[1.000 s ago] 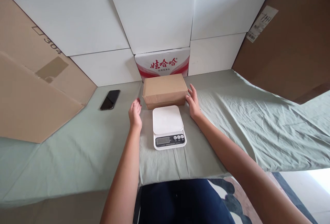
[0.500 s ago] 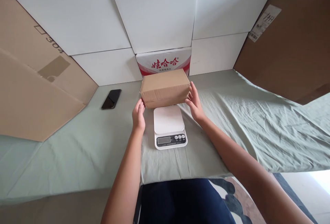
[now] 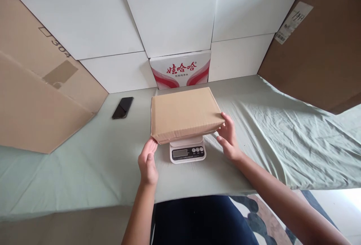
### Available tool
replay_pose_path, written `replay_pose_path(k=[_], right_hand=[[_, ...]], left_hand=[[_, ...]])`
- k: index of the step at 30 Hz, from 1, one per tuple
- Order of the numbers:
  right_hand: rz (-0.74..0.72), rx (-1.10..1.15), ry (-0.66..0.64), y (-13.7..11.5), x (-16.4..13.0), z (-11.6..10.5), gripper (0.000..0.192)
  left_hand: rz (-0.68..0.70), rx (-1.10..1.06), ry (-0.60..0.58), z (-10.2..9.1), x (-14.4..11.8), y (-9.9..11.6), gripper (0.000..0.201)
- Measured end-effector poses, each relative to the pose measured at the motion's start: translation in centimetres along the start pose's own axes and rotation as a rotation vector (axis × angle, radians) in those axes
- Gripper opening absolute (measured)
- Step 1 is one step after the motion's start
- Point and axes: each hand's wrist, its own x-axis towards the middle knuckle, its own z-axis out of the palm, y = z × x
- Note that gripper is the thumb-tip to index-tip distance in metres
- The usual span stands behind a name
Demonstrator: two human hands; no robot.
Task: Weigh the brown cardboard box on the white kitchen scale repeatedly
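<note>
A brown cardboard box [image 3: 186, 111] is over the white kitchen scale [image 3: 188, 154], covering most of its weighing plate. Whether the box rests on the plate or hangs just above it, I cannot tell. My left hand [image 3: 148, 162] has its fingertips under the box's near left corner. At the near right corner my right hand [image 3: 229, 138] grips the box, fingers against its side and thumb apart below. The scale's dark display and its row of round buttons face me, uncovered; no digits are readable.
A black phone [image 3: 123, 108] lies left on the green cloth [image 3: 126, 177]. Behind stand white boxes [image 3: 172, 19] and a white carton with red lettering [image 3: 182, 70]. Large brown cardboard panels [image 3: 42, 79] flank both sides. The table's front edge runs close to my lap.
The box has come toward me from behind the scale to over its plate, and its top has tilted more into view. Both hands moved nearer with it and spread wider.
</note>
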Motion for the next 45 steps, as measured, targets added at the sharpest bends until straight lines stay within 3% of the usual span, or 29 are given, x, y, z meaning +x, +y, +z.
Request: replay_pose_path(k=[12, 20, 30, 37, 45], right_hand=[[-0.015, -0.166, 0.102, -0.3, 0.0, 0.4, 0.06], [-0.044, -0.195, 0.1, -0.5, 0.1, 0.3, 0.058], [-0.03, -0.207, 0.125, -0.5, -0.1, 0.2, 0.063], [-0.019, -0.206, 0.261, -0.9, 0.8, 0.1, 0.066], [0.01, -0.13, 0.274, -0.7, 1.0, 0.0, 0.064]], left_hand=[[-0.078, 0.054, 0.033, -0.1, 0.1, 0.3, 0.075], [-0.085, 0.023, 0.052, 0.1, 0.1, 0.4, 0.074], [-0.045, 0.036, 0.034, 0.2, 0.2, 0.7, 0.071], [0.045, -0.012, 0.047, 0.6, 0.6, 1.9, 0.061], [0.066, -0.046, 0.043, 0.5, 0.7, 1.8, 0.057]])
